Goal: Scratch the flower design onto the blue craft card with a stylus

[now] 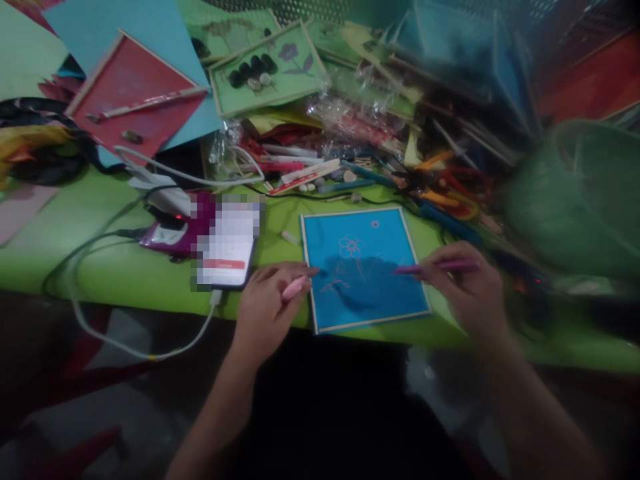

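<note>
The person's 2 forearms [220, 407] come in from the bottom edge, on either side of dark clothing [330, 407]. The hands are apart, with a blue board [370, 280] between them. It lies near the front edge of a green table [125, 277], edged with thin pale strips, and bears line drawings: a flower [351, 246] with a stem and, above it to the right, 1 small blossom [375, 225].

The right hand [465, 280] is closed around a purple pen [407, 270], whose tip is over the right part of the board; whether it touches cannot be told. The left hand [267, 297] pinches a pink piece [293, 288], mostly hidden, and its forefinger reaches the board's left edge.

Just beside the left hand lies a phone [227, 243] with a white cable [193, 343] plugged into its lower end; a purple power strip [187, 248] is next to it. Behind are a red board [127, 77] with a pen [155, 101] across it, a green board [245, 103] holding dark stones [255, 65], and orange-handled scissors [453, 203]. A blurred green container [575, 200] stands at the right.
</note>
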`<act>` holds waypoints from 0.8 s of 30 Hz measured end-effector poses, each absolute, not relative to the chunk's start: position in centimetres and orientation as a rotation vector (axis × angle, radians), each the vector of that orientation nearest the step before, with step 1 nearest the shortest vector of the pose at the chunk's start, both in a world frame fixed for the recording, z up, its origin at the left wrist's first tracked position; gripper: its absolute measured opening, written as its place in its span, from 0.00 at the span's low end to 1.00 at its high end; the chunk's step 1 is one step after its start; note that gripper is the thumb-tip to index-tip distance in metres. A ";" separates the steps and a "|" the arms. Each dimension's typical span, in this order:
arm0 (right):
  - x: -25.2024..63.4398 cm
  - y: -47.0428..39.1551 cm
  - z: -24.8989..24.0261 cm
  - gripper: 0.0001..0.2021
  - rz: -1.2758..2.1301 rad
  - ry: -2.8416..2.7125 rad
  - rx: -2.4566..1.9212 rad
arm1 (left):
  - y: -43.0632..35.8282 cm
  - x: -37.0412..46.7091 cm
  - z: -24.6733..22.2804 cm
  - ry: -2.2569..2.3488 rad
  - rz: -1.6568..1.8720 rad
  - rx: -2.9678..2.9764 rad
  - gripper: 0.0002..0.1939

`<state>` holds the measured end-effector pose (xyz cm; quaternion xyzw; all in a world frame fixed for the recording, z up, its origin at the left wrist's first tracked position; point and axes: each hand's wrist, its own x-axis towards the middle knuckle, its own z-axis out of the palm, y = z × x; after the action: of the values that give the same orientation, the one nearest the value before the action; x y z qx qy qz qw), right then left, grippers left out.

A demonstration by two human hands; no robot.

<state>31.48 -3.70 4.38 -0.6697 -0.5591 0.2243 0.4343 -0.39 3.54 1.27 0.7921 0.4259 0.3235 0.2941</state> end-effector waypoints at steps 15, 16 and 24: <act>31.4 -1.7 4.5 0.12 0.591 -1.351 -1.725 | 3.5 -0.5 1.1 1.081 0.884 2.129 0.06; 31.6 -1.6 4.5 0.13 0.584 -1.355 -1.734 | 3.5 -0.5 1.1 1.078 0.884 2.131 0.06; 31.9 0.0 4.8 0.15 0.525 -1.413 -1.750 | 3.6 -0.5 1.4 1.098 0.868 2.132 0.07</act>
<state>31.94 -0.04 4.79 -0.6931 -0.5597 0.2077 0.4040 -0.46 3.61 1.43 0.7997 0.4120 0.3255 0.2913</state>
